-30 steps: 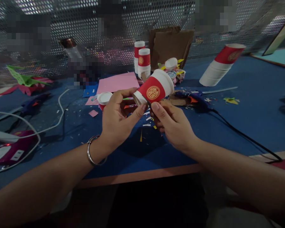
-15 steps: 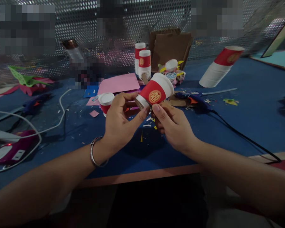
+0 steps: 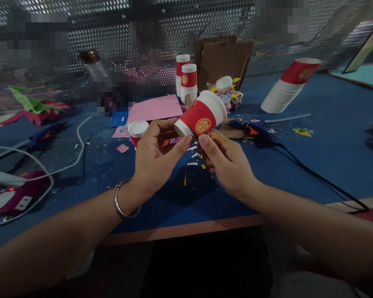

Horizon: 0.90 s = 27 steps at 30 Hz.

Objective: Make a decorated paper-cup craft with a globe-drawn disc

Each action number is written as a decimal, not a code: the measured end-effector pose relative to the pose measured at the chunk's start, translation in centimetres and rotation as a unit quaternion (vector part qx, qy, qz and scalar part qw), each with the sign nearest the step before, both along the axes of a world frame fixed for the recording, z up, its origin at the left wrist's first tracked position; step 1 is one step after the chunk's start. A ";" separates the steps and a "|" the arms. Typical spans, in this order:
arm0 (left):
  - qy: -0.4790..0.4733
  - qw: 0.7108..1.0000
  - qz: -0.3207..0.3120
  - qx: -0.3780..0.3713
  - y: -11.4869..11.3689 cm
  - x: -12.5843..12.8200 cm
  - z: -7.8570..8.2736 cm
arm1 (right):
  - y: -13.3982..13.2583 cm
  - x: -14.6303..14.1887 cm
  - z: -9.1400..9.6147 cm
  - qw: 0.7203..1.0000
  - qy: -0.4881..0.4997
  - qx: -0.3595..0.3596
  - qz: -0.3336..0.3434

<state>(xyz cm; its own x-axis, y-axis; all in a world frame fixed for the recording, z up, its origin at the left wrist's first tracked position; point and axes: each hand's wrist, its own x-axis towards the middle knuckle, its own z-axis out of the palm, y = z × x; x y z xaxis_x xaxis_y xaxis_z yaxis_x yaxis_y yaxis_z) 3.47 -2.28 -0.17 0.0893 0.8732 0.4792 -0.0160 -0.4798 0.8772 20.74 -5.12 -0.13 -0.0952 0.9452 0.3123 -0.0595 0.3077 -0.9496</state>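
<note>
Above the blue table, a red and white paper cup (image 3: 202,115) lies tilted between my two hands, its wide end up to the right. My left hand (image 3: 157,151) is closed on the narrow end, thumb at the lower edge and fingers behind. My right hand (image 3: 225,161) pinches at the cup's lower side near the gold emblem; whether something small is between those fingertips I cannot tell. Just behind my left hand stands another red and white cup (image 3: 138,131), partly hidden. A pink paper sheet (image 3: 155,108) lies beyond it.
Stacked cups (image 3: 189,80) stand at the back before cardboard sheets (image 3: 226,62). A leaning cup stack (image 3: 290,87) is at right. A blue glue gun (image 3: 255,128) trails a black cable. White cable (image 3: 81,132) and a purple power strip (image 3: 20,192) lie left. Paper scraps (image 3: 192,164) dot the table (image 3: 298,165).
The cup has turned slightly in my hands and its narrow end has risen a little. My left hand has shifted slightly left. My right hand stays nearly in place.
</note>
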 end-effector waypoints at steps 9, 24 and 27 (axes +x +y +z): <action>0.012 0.999 0.032 0.039 -0.6 0.3 0.1 | -0.1 0.0 0.3 1.000 -0.009 0.026 0.002; 0.039 0.997 0.053 0.045 -0.5 0.1 -0.6 | 0.0 0.1 0.2 0.998 -0.050 0.020 -0.017; 0.035 0.997 0.052 0.046 -0.4 0.0 -0.6 | 0.1 0.1 0.3 0.999 -0.048 0.019 -0.016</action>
<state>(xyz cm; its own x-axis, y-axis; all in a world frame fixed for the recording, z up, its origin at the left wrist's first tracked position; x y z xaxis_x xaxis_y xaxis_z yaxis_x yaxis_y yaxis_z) 3.50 -2.68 -0.74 0.0368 0.8319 0.5537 0.0985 -0.5543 0.8264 20.85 -5.03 0.17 -0.0971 0.9357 0.3393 0.0423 0.3445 -0.9379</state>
